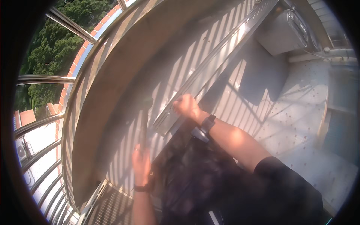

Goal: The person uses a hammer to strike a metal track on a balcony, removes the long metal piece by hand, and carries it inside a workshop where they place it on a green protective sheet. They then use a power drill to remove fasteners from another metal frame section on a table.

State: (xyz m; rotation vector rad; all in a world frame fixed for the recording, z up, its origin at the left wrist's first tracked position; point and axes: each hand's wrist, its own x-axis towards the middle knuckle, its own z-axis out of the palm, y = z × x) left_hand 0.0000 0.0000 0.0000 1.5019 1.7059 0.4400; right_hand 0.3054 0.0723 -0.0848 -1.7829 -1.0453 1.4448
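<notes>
My left hand (141,165), with a dark band at its wrist, is closed round the lower end of a slim, pale stick-like tool (144,125). The tool points away from me and ends in a short greenish head (147,102); blur hides its exact kind. To the right, my right hand (186,107) makes a fist at the side of a long metal rail (213,60). Whatever lies inside those fingers is hidden. A dark watch (208,123) sits on my right wrist. The rail runs from between my hands toward the upper right.
A curved ledge (101,82) with a metal railing (45,79) bounds the left side, with trees (56,48) beyond. A box-shaped grey unit (279,33) is at the upper right, near a speckled pale surface (296,112). A slatted grille (110,208) lies at the lower left.
</notes>
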